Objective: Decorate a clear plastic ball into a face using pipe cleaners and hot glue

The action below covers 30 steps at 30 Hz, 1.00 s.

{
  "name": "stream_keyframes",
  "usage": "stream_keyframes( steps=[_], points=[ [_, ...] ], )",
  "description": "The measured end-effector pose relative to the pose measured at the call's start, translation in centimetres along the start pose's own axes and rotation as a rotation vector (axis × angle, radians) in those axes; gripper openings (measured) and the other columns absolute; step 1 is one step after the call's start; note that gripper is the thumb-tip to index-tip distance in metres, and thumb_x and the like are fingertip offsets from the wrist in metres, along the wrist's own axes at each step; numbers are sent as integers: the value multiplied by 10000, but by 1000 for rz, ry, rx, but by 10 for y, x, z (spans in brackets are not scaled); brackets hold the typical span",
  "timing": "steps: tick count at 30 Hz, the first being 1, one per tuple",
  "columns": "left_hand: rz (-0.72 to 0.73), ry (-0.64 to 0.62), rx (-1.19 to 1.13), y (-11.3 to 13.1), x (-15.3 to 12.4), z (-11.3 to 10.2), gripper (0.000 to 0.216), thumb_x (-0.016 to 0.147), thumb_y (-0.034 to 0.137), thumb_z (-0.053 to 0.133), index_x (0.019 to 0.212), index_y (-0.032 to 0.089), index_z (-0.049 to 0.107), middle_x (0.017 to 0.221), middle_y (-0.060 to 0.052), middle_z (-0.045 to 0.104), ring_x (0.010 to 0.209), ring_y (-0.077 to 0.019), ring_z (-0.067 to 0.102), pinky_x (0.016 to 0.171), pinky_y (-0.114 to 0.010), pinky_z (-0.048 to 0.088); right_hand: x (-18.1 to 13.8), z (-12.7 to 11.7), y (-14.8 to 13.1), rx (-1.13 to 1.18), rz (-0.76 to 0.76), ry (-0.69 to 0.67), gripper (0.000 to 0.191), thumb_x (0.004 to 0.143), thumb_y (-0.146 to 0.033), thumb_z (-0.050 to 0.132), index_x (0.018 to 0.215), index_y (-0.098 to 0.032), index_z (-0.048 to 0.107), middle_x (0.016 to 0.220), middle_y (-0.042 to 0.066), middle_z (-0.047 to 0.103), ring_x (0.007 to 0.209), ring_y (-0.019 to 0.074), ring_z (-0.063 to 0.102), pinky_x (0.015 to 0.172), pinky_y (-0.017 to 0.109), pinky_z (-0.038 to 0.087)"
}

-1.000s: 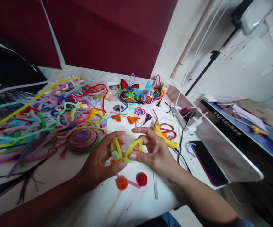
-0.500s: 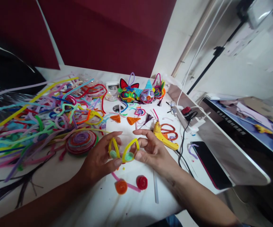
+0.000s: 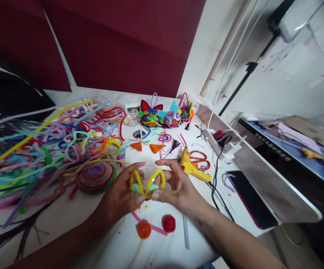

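Note:
Between both hands is a rounded clear piece, apparently a plastic ball, bearing two pointed yellow pipe-cleaner loops with mint-green coils at their bases. My left hand grips its left side, thumb low in front and fingers curled behind. On the right side my right hand holds it, its thumb pressed near the green coil and the index finger raised over the top. Just below on the table lie an orange coil and a red coil, with a pink pipe cleaner beside them.
A heap of pipe cleaners and a large coiled disc lie left. Decorated balls stand at the back. A yellow glue gun, orange-handled scissors, a power strip and a phone are on the right.
The right thumb has shifted left along the front of the held piece, which is turned slightly. Most of the scene sits a little lower in view as the camera tilts.

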<state>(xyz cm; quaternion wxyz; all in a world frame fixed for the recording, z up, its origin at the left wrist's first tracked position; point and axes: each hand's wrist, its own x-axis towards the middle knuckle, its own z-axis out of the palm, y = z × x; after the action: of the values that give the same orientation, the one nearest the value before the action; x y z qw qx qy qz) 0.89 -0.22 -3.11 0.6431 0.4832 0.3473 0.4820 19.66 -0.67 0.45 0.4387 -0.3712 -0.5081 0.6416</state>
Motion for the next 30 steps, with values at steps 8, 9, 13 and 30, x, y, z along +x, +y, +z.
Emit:
stream_keyframes(
  steps=[8, 9, 13, 30],
  points=[
    [-123, -20, -189, 15, 3, 6, 525, 796, 325, 659, 1299, 341, 508, 1246, -43, 601, 1095, -255, 601, 844, -359, 522, 2, -16, 15, -737, -406, 18, 970, 696, -384, 818, 1466, -307, 234, 1406, 131, 411, 1248, 279, 464, 987, 454, 457],
    [-131, -32, -220, 16, 2, 6, 520, 803, 330, 649, 1302, 340, 504, 1269, -43, 595, 1110, -260, 599, 851, -370, 522, 3, -18, 16, -796, -447, 8, 970, 718, -378, 801, 1481, -311, 206, 1411, 136, 404, 1262, 285, 451, 976, 456, 467],
    [-156, -53, -338, 19, 2, 8, 519, 837, 393, 609, 1334, 317, 481, 1279, -58, 605, 1145, -267, 590, 899, -412, 508, 7, -23, 20, -920, -543, -6, 1002, 741, -373, 783, 1505, -310, 138, 1397, 150, 416, 1276, 300, 439, 969, 465, 479],
    [-133, -139, -292, 14, 2, 4, 542, 833, 329, 634, 1353, 273, 490, 1222, -75, 647, 1129, -275, 598, 871, -403, 537, 4, -22, 5, -1251, -566, 19, 773, 771, -517, 700, 1382, -178, 369, 1317, 175, 478, 1164, 307, 530, 909, 448, 491]
  ],
)
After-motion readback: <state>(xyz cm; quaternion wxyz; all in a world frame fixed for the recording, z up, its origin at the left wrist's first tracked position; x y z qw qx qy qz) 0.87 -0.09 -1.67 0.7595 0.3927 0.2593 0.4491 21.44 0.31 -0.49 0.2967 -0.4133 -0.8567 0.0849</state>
